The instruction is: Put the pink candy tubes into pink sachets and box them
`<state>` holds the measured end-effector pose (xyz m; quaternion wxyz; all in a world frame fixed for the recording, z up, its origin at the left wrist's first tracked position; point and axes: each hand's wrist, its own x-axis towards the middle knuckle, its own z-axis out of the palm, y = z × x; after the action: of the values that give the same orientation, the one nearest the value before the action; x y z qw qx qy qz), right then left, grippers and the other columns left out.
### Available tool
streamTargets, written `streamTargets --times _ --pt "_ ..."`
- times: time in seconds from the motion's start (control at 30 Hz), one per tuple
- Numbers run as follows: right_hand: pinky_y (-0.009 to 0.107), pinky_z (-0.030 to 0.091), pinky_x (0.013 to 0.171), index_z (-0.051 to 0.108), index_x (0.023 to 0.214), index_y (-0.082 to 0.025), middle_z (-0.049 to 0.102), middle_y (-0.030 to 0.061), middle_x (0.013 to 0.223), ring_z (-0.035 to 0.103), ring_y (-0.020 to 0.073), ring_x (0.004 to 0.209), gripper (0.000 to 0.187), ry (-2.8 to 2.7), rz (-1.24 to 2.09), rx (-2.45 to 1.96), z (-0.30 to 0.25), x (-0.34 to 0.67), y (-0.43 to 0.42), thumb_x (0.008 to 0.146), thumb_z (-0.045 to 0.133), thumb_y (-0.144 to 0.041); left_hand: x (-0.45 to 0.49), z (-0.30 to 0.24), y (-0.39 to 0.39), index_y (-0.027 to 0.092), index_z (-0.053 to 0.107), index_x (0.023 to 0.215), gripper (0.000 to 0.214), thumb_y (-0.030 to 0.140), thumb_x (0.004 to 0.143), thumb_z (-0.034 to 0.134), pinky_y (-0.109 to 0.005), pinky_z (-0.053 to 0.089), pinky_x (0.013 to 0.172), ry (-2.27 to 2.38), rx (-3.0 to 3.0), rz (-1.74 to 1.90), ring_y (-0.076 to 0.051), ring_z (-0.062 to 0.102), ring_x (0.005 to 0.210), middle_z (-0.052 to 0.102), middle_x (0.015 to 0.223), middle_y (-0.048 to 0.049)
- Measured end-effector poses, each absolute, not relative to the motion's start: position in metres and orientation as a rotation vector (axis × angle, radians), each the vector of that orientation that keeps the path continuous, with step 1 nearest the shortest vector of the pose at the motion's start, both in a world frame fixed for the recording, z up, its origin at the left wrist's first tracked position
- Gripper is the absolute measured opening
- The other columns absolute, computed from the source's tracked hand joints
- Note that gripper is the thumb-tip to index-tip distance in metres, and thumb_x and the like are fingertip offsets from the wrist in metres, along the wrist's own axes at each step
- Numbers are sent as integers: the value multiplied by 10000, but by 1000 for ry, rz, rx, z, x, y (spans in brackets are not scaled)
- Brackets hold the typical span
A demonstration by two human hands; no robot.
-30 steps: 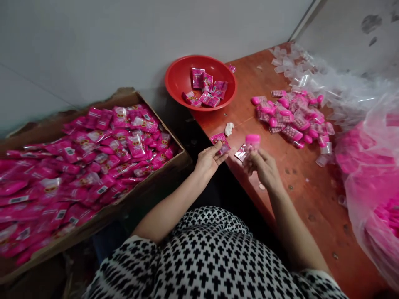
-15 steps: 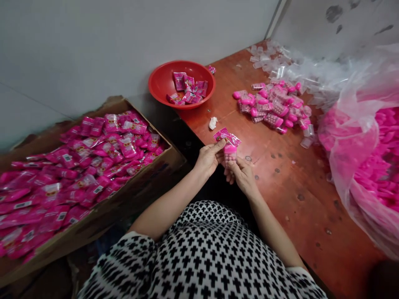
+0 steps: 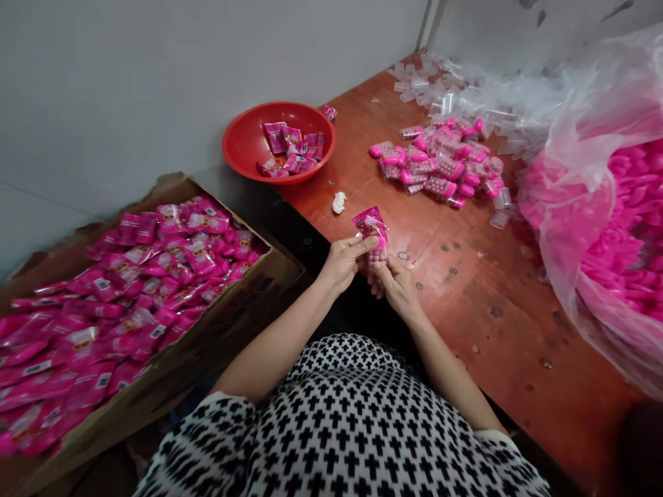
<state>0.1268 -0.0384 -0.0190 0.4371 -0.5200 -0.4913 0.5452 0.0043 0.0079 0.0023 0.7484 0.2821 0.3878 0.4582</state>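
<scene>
Between my hands, close to the table's front edge, is a small clear candy container (image 3: 378, 254) with a pink cap and pink beads inside. A shiny pink printed packet (image 3: 369, 217) sits at its capped end; whether the container is partly inside it I cannot tell. My left hand (image 3: 342, 266) is closed, its thumb pressing on the packet and cap from the left. Lower down, my right hand (image 3: 398, 286) pinches the beaded end of the container. Some of the fingers of both hands are hidden behind it.
A red bowl (image 3: 235, 155) with several pink packets stands at the table corner. Left of me, a cardboard box (image 3: 207, 324) holds many packets. On the table lie a crumpled white scrap (image 3: 338, 202), filled containers (image 3: 440, 166), clear empty tubes (image 3: 414, 84) and a plastic bag (image 3: 585, 176) of pink caps.
The view has shifted a little, so the table items appear further left. Both hands keep their hold, and the packet and container have turned slightly more upright.
</scene>
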Motion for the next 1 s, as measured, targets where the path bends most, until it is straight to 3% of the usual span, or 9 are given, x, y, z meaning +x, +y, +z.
streamTargets --times 0.13,0.33,0.53,0.67,0.8,1.0 --pt "152 350 299 541 838 -187 589 -51 555 491 63 351 322 -983 1643 -1133 -20 127 -37 807 549 -508 0 2 7 80 674 654 299 344 596 803 -253 464 520 881 654 948 -114 563 498 626 579 -48" --pt "145 387 333 551 754 -179 588 -46 554 516 59 380 311 -1116 1454 -1254 -17 125 -38 801 580 -485 2 -1 -4 90 673 656 314 382 619 781 -250 427 452 868 706 967 -115 533 429 595 525 -38" --pt "153 340 291 551 766 -178 605 -42 541 482 61 343 309 -907 1688 -1146 -22 121 -41 762 615 -480 1 -3 -14 98 635 574 311 371 625 774 -241 424 454 897 677 981 -98 504 390 542 447 -12" --pt "162 424 362 564 787 -179 617 -38 586 547 71 408 322 -1007 1515 -1255 -20 117 -46 761 627 -494 -4 -5 -10 81 663 626 294 342 600 795 -229 441 492 918 645 1058 -101 554 480 621 569 -45" --pt "157 399 348 576 756 -180 587 -48 557 513 57 379 316 -1175 1302 -1388 -17 118 -48 790 604 -493 -3 -4 -13 84 661 625 299 343 587 806 -234 454 492 912 607 1084 -111 570 492 635 589 -51" --pt "162 397 326 570 703 -175 610 -32 540 506 65 366 334 -859 1610 -1192 -20 115 -45 719 672 -493 -4 -5 -24 110 582 537 349 385 658 759 -271 424 394 785 639 950 -140 514 352 505 419 -6"
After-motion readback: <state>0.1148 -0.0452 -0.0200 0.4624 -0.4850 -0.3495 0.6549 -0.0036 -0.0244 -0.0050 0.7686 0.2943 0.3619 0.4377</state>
